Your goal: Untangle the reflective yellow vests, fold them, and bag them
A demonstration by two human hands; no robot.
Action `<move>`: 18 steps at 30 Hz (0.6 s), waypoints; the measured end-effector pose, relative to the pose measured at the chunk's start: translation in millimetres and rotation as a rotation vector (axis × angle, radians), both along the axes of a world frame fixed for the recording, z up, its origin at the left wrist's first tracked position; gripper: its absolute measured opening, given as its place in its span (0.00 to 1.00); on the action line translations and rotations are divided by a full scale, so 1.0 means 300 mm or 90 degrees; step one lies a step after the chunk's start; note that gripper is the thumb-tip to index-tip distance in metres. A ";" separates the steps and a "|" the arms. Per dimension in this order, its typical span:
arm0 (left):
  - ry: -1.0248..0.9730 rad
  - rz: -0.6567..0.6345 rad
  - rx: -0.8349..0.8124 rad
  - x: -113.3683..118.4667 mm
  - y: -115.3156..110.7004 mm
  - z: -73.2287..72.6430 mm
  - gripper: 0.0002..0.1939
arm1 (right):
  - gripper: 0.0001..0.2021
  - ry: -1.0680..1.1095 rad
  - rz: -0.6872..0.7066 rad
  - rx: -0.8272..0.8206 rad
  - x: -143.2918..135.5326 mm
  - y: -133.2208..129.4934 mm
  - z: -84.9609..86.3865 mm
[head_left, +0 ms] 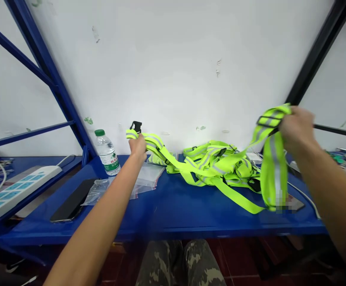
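- the left hand is clamped on a yellow-green strap with a grey stripe, raised above the back of the desk; a black buckle sticks up just above the fingers.
- from there the strap slopes down to the right, across the front of a tangled pile of straps.
- the right hand, slightly blurred, is closed around a bunched length of the same webbing, raised higher, with a black slider just beside it.
- below this hand hangs a wide loop, its bottom near the front right of the desk; whether both hands hold one single strap, i cannot tell.
- the pile lies on the desk between the two hands, near the white wall.
- on the left stand a green-capped bottle and, in front of it, a dark phone lying flat beside clear plastic bags.
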State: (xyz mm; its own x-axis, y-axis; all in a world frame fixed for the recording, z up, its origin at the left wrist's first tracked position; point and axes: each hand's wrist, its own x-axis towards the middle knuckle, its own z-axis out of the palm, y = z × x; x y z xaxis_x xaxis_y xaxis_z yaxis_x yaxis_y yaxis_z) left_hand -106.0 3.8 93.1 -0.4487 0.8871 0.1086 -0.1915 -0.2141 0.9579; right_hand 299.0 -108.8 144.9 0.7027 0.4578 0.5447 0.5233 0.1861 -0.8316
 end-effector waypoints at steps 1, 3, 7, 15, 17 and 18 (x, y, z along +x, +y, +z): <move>-0.041 -0.034 -0.009 0.022 -0.001 0.007 0.07 | 0.09 -0.011 0.074 -0.069 -0.061 -0.002 -0.018; -0.101 -0.115 -0.012 0.070 -0.014 0.030 0.06 | 0.11 -0.060 0.216 -0.187 -0.170 0.007 -0.057; -0.119 -0.288 0.019 0.147 -0.061 0.096 0.07 | 0.10 -0.440 0.150 -0.413 -0.295 0.079 -0.147; -0.134 -0.393 -0.034 0.216 -0.130 0.204 0.15 | 0.24 -0.640 0.409 -0.627 -0.354 0.175 -0.197; -0.165 -0.396 -0.084 0.232 -0.132 0.222 0.18 | 0.15 -0.594 0.421 -0.485 -0.426 0.108 -0.215; -0.184 -0.394 -0.107 0.239 -0.131 0.230 0.19 | 0.19 -0.603 0.433 -0.466 -0.471 0.068 -0.235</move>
State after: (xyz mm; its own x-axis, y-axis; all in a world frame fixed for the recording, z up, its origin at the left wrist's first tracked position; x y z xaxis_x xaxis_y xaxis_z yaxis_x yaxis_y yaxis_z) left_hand -34.3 -35.5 162.2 0.1531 0.9832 -0.0995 -0.4824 0.1623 0.8608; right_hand 157.7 -88.5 74.2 -0.2740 0.9460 0.1732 0.9227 0.3094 -0.2301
